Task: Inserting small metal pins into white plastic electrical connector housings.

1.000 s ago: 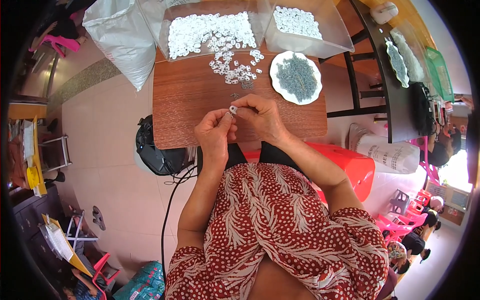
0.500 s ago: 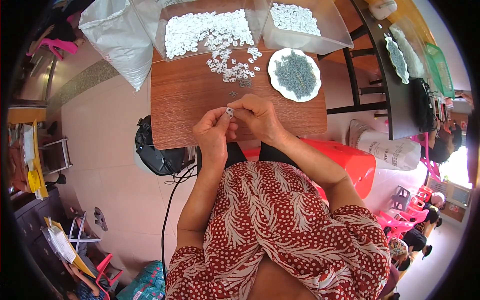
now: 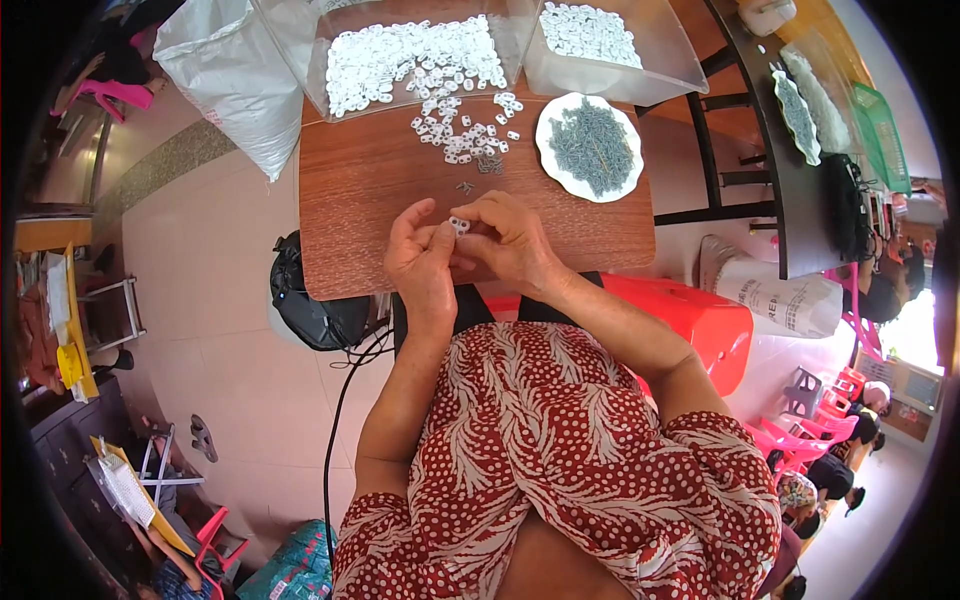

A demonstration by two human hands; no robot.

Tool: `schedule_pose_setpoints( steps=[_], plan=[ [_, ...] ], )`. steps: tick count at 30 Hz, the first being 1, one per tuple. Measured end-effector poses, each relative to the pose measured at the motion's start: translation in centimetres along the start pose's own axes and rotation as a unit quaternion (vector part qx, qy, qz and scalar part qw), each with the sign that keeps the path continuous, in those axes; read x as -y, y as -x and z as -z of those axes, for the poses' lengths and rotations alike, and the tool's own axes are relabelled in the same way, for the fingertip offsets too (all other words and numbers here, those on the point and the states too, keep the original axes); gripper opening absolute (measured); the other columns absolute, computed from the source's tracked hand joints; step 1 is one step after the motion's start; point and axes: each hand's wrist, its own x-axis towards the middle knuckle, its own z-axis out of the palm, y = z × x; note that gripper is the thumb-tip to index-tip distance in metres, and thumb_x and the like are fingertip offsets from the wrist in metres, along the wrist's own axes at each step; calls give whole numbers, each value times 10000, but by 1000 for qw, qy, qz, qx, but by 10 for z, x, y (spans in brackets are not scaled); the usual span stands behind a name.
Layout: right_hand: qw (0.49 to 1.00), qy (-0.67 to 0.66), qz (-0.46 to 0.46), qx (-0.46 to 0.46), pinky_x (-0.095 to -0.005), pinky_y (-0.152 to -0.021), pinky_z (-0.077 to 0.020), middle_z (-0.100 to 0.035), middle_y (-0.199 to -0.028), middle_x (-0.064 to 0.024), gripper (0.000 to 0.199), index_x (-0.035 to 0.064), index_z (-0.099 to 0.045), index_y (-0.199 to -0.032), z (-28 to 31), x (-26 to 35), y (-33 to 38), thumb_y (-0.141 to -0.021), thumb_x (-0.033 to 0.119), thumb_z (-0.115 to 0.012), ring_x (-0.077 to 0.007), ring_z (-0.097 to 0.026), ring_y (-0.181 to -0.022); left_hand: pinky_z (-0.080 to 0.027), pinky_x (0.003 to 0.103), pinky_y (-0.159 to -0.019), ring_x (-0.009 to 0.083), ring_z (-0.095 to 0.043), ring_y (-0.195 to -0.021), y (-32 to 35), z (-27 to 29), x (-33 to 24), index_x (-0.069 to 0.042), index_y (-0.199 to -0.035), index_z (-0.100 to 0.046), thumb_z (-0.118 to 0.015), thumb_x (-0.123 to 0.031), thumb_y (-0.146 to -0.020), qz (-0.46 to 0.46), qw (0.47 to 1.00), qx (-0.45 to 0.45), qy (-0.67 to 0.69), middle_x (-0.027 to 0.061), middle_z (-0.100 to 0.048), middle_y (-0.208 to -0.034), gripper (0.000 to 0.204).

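White piece (image 3: pixel 460 226) is front-left of the plate (image 3: pixel 546 152), axis unclear. Right hand (image 3: pixel 514 242) pinches it; half-open left hand (image 3: pixel 424 268) thumbs it.

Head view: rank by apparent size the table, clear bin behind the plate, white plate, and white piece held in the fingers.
Largest to smallest, by visible part:
1. Table
2. Clear bin, cut off by the top edge
3. White plate
4. White piece

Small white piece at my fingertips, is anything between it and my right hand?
Nothing visible: the right hand pinches the small white piece directly; the left hand has its thumb alongside.
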Motion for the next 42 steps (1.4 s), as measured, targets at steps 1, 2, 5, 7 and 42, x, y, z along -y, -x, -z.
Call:
schedule_pose_setpoints(
  steps=[1, 2, 5, 7, 42],
  plan=[
    [1000, -10, 4, -2, -332, -646, -457, -562, -841, -106, 223, 7, -608, -942, 0, 1, 1, -730, 38, -670, -263, -555, -768, -484, 208, -484, 94, -562, -560, 0, -1, -1, 37, -1135, -458, -524, 7, -868, 13, 1000, -7, 7, 59, -600, -747, 276],
    [1000, -10, 3, -3, -332, -646, -457, -562, -841, -106, 223, 7, -608, -942, 0, 1, 1, -730, 38, -670, -263, -555, -768, -484, 208, -484, 94, -562, -560, -1, 0, 1, 37, -1135, -458, -524, 7, -868, 13, 1000, -6, 6, 59, -600, -747, 276],
    [999, 17, 34, -17, -336, -651, -458, -561, -856, -106, 250, 20, -608, -954, -2, 0, 0, -714, 34, -679, -272, -546, -791, -493, 205, -531, 86, -564, -598, -1, 1, 4, 33, -1107, -480, -533, 11, -859, -6, 999, -21, 35, 53, -600, -747, 254],
    [989, 65, 125, -55, -287, -594, -458, -558, -840, -77, 308, 25, -618, -983, -1, -3, -2, -686, 8, -699, -198, -560, -731, -491, 203, -557, 80, -567, -631, 0, -1, 0, 36, -1077, -513, -539, 17, -849, 23, 998, -23, 49, 55, -611, -770, 230],
    [991, 9, 105, -83, -268, -587, -458, -580, -850, -77, 326, 13, -613, -998, -3, 6, 0, -685, -30, -692, -162, -557, -685, -465, 188, -635, 75, -560, -738, 0, 6, 0, 33, -1024, -612, -578, -53, -872, -37, 999, 34, 2, 43, -627, -888, 178]
  ],
)
